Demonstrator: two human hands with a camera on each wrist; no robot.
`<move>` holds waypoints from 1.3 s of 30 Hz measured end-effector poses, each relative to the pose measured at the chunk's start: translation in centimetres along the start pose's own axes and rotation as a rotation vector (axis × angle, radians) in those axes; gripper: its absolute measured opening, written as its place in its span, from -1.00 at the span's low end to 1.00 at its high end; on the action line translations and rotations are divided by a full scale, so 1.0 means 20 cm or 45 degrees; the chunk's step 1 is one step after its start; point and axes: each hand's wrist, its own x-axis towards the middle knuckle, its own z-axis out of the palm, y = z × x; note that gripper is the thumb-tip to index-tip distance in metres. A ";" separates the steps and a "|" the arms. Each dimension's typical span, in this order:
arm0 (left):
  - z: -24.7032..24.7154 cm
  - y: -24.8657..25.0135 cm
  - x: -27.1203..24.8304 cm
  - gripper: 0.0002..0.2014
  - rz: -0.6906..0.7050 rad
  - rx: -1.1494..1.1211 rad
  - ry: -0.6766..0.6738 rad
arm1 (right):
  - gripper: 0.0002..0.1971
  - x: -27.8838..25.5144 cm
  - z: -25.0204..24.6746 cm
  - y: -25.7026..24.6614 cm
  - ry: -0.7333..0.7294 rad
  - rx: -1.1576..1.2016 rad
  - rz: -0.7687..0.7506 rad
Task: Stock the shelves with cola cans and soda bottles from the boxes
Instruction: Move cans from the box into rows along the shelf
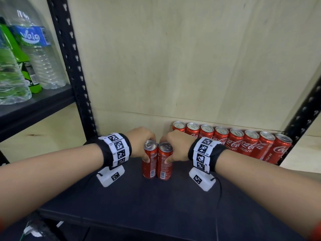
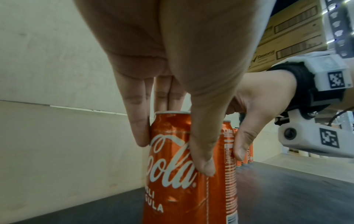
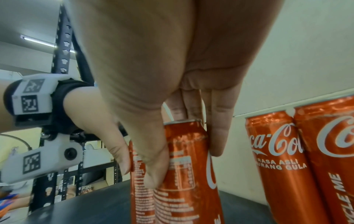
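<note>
- Both hands are lowered from above onto two tall red aluminium cola cans that stand upright and touching on the dark shelf board.
- One can, the left red cola can, is gripped near its top by the left hand; in the left wrist view the thumb is pressed on the can's near side and the fingers are laid down its far side.
- Its neighbour, the right red cola can, is clamped in the same way by the right hand, with the thumb in front and the fingers behind.
- Whether the two cans' bases are resting on the board or are just clear of it cannot be told.
- Along the pale plywood back wall, a row of upright red cola cans is seen to the right of the held pair, running out to the black perforated metal upright at the right edge.
- Black wristbands carrying white blocks with square black-and-white markers are worn on both wrists, with a white camera housing hung beneath each.
- On a neighbouring higher shelf to the left, clear plastic water bottles with blue labels and a green plastic bottle are stood upright.
- Brown cardboard cartons are seen in the background of the left wrist view.
</note>
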 end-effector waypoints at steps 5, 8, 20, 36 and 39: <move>-0.02 -0.04 0.09 -0.39 -0.053 0.006 0.026 | -0.52 0.09 -0.02 0.02 0.035 0.013 0.061; -0.04 -0.06 0.14 -0.37 -0.084 0.022 0.048 | -0.51 0.14 -0.03 0.02 0.063 -0.008 0.128; -0.04 -0.10 0.27 -0.52 -0.071 0.084 0.197 | -0.62 0.26 -0.01 0.06 0.220 -0.128 0.229; -0.02 -0.22 0.45 -0.15 0.091 -0.055 0.291 | -0.48 0.38 0.06 0.15 0.441 -0.431 0.339; 0.02 -0.23 0.46 -0.13 0.118 0.006 0.309 | -0.55 0.40 0.09 0.16 0.516 -0.454 0.372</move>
